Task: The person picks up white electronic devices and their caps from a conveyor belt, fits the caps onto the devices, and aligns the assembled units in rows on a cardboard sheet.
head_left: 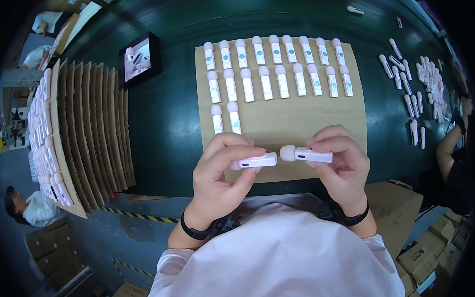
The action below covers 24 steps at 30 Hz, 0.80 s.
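Observation:
My left hand [220, 167] grips a small white wand-shaped device [256, 161] held sideways, its round head hidden in my fingers. My right hand [342, 163] holds a second such device [306, 155], its pale round head pointing left toward the first. Both hover over the near edge of a cardboard sheet [299, 123] on the dark green table [168, 119]. On that sheet lie two full rows of the same devices [276, 48], heads away from me, and two more [225, 117] start a third row at the left.
A stack of upright cardboard sheets loaded with devices [75, 133] stands at the left. A black tray [138, 58] with a few devices sits behind it. Loose devices [413, 85] lie scattered at the right, near another person's arm [446, 146]. Cardboard boxes [424, 252] sit below the table.

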{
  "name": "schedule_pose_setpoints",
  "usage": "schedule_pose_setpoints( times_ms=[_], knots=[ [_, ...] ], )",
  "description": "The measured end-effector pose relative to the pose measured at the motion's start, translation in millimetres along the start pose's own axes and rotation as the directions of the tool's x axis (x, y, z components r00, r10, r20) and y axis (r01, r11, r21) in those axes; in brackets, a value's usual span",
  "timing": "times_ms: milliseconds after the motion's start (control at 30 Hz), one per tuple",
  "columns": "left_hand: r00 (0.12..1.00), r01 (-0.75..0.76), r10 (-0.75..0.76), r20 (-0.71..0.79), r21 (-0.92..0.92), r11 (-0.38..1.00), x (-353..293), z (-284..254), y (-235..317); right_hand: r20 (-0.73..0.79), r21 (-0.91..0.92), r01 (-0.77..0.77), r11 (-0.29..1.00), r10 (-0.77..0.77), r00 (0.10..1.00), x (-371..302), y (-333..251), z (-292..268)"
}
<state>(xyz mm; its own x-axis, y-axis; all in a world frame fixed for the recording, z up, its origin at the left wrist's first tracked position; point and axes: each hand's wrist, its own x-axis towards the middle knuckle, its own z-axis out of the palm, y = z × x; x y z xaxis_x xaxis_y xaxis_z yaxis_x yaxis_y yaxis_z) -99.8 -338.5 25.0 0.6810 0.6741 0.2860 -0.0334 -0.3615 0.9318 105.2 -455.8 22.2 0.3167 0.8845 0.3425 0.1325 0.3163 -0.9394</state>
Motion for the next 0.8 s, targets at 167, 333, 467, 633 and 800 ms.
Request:
schedule_pose_setpoints(
  times_ms=[167, 333, 467, 633, 800],
  knots=[
    [0.999, -0.045, 0.047, 0.012, -0.091, 0.995, 3, 6, -8, 0.205, -0.347, 0.142, 0.927, -0.073, 0.976, 6, -7, 6],
    [1.0, -0.021, 0.021, 0.001, -0.067, 0.998, 2, 10, -5, 0.242, -0.373, 0.248, 0.894, -0.164, 0.956, 13, -3, 21],
    [0.999, -0.042, 0.042, -0.021, 0.022, 0.999, 3, 11, -3, 0.224, -0.341, 0.219, 0.914, -0.147, 0.963, 15, 1, 24],
    [0.985, -0.172, 0.174, 0.018, 0.279, 0.945, 2, 9, -7, 0.218, -0.36, 0.166, 0.918, -0.09, 0.972, 12, 8, 23],
    [0.966, -0.236, 0.254, 0.041, 0.53, 0.815, 7, 5, -11, 0.205, -0.427, 0.106, 0.898, -0.018, 0.979, 17, 18, 21]
  ],
)
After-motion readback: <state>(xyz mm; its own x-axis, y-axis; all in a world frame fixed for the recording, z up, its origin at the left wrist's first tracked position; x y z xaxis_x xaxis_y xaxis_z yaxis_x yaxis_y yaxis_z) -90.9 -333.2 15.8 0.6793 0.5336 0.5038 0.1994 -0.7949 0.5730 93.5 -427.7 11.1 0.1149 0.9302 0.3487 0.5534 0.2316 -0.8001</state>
